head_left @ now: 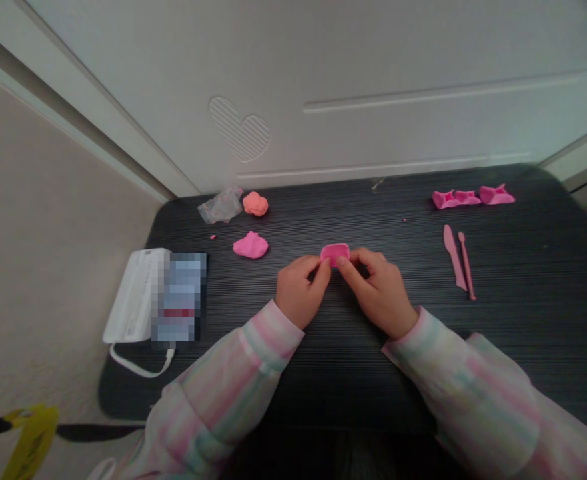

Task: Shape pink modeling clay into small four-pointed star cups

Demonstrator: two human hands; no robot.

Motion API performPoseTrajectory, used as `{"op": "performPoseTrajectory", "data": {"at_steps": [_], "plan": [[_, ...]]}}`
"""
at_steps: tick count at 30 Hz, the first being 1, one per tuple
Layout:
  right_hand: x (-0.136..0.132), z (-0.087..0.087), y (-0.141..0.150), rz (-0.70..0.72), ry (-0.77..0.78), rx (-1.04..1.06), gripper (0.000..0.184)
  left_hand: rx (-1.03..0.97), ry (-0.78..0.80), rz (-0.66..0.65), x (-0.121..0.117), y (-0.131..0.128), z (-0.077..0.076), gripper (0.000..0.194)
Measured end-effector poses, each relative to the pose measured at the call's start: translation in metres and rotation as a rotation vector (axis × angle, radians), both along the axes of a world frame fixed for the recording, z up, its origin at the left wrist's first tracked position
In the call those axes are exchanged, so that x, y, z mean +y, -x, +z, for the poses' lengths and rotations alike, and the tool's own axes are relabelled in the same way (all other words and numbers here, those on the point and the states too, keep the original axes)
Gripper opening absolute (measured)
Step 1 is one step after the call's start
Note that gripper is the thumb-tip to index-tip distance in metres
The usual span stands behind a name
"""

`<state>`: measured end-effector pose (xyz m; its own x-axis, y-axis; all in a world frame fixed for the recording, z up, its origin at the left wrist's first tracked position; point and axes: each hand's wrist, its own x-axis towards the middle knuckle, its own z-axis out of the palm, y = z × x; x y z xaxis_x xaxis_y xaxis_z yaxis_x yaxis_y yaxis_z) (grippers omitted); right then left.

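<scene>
Head cam: L hand point(301, 290) + R hand point(381, 293), fingers point(324, 270) pinched on pink clay pc point(334, 252), mid dark table point(343, 373); phone point(181, 297), white device point(136, 297) nr L edge, pink tools point(454, 257) nr R; white panel point(403, 60) past far edge.

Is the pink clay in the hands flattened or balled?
Flattened: the pink clay shows a broad face and thin upper edge between left hand and right hand.

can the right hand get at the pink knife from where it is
Probably yes: nothing visible stands between the right hand and the pink knife, though that hand would likely have to release the flat pink piece.
</scene>
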<state>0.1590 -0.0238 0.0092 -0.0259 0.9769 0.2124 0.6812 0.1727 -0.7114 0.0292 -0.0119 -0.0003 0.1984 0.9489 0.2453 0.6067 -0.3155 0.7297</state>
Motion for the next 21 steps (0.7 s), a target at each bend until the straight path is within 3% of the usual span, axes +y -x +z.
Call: {"op": "performPoseTrajectory", "data": {"at_steps": [7, 14, 17, 21], "plan": [[0.002, -0.005, -0.002, -0.019, 0.019, 0.07, 0.02, -0.017, 0.042, -0.113, -0.001, 0.0, 0.002, 0.03], [0.001, -0.006, -0.004, -0.049, -0.229, -0.111, 0.016, -0.174, 0.129, -0.029, -0.003, 0.0, 0.004, 0.017], [0.001, -0.008, -0.005, -0.051, -0.327, -0.121, 0.014, -0.399, 0.276, -0.03, 0.0, 0.001, 0.002, 0.01], [0.002, -0.011, -0.006, -0.023, -0.373, -0.083, 0.02, -0.868, 0.67, -0.135, 0.008, 0.003, 0.001, 0.017]]}}
